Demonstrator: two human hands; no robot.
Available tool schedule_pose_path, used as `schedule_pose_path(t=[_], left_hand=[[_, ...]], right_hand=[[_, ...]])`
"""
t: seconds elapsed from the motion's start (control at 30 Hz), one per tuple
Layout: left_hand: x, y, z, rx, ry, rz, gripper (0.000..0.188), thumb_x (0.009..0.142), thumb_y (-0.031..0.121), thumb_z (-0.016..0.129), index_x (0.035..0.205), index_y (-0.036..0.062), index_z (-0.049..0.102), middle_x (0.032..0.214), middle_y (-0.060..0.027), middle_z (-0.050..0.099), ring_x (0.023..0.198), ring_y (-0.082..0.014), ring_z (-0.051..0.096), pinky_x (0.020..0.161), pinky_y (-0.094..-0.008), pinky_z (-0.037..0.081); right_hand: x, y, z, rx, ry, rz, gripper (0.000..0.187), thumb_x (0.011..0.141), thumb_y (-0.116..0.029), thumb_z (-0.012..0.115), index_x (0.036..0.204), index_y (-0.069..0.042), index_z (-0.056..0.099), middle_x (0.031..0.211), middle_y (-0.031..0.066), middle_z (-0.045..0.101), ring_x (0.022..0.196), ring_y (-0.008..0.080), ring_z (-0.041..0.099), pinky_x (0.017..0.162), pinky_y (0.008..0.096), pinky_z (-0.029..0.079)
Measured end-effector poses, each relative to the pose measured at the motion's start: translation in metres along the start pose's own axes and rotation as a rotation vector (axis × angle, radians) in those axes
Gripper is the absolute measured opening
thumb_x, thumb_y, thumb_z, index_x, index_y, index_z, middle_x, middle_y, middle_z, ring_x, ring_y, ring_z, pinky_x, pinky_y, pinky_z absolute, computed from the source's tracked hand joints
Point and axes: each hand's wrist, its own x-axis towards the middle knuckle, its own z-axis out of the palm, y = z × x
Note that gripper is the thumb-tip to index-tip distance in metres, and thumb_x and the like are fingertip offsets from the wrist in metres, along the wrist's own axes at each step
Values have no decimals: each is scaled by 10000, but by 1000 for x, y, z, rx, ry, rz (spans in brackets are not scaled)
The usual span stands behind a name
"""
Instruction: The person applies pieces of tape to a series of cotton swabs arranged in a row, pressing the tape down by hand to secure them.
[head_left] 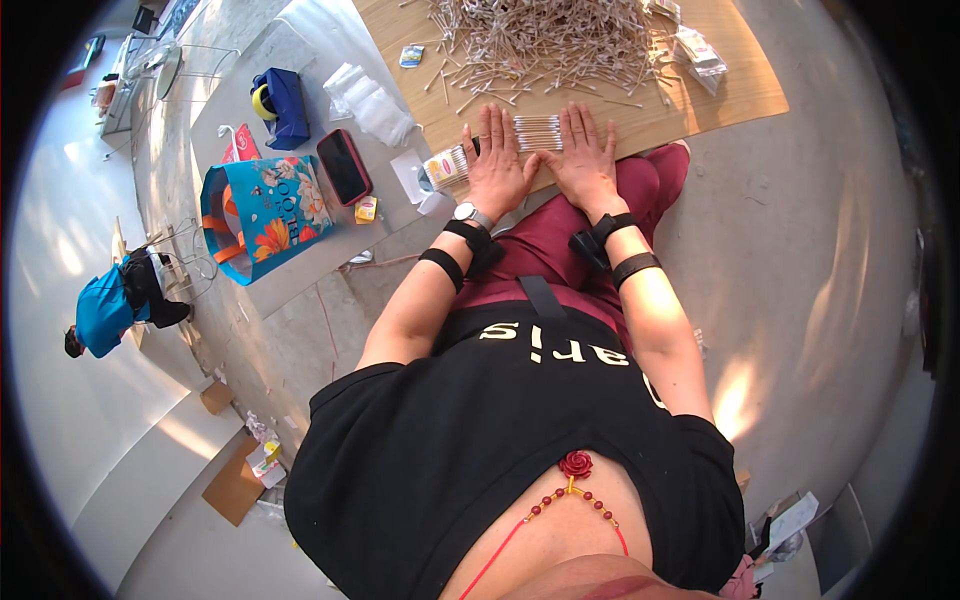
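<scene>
both hands flat, palms down, fingers spread, gripping nothing. left hand [493, 165] and right hand [585, 160] press on either end of a small aligned row of cotton swabs [537, 131] lying on the wooden board [740, 80], just in front of my knees. the big loose swab pile [540, 40] sits right behind the row, touching or nearly touching it.

risks as i judge them: lifting or sliding either hand unevenly could roll the row out of line, since the sticks are thin and round. stray swabs from the pile may mix in at the far edge. the small swab pack [445, 165] by my left hand could get nudged off the board edge.

surface: thin wood board laid on a grey concrete floor, i'm sitting on the floor. left of me a phone [344, 166], a blue printed gift bag [262, 213], clear plastic bags [372, 103], small packets [700, 50] at the board's right. another person in blue [105, 312] crouches well apart on the left. bright sun patches on the floor.
</scene>
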Motion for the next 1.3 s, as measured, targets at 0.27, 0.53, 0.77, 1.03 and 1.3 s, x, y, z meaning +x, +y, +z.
schedule_pose_path(t=[0.27, 0.53, 0.77, 1.03, 1.3], left_hand=[[0, -1, -1, -16, -9, 3, 905, 1007, 504, 541, 1643, -66, 242, 1758, -229, 143, 1653, -344, 17, 1287, -587, -27], [4, -5, -4, -41, -25, 8, 908, 1023, 531, 522, 1644, -66, 236, 1756, -229, 154, 1652, -340, 38, 1285, -578, -23], [1, -3, 3, 8, -29, 10, 896, 1033, 518, 514, 1656, -50, 212, 1769, -203, 118, 1656, -321, 14, 1287, -575, -26], [1, -3, -1, -22, -37, -19, 902, 1020, 518, 528, 1645, -63, 238, 1761, -228, 120, 1652, -352, 7, 1292, -583, -35], [2, -1, 1, -4, -39, -16, 926, 1001, 500, 558, 1647, -71, 217, 1762, -235, 104, 1651, -360, -14, 1293, -584, -37]], right_hand=[[2, -6, 8, 49, 51, -10, 886, 1058, -684, 318, 1690, -72, 215, 1781, 73, 149, 1653, 215, 41, 1294, 613, -21], [2, -3, 14, 92, 103, -3, 878, 1060, -682, 313, 1682, -67, 237, 1779, 82, 152, 1652, 221, 52, 1296, 614, 3], [3, -6, 10, 57, 60, -10, 869, 1068, -673, 304, 1689, -73, 216, 1783, 78, 135, 1653, 221, 34, 1297, 611, 2], [1, -3, 13, 146, 90, -13, 895, 1058, -688, 315, 1693, -70, 195, 1782, 88, 135, 1653, 228, 33, 1300, 603, -4], [3, -8, 12, 51, 49, 4, 909, 1055, -703, 297, 1697, -71, 178, 1787, 99, 100, 1655, 232, 9, 1289, 622, -39]])
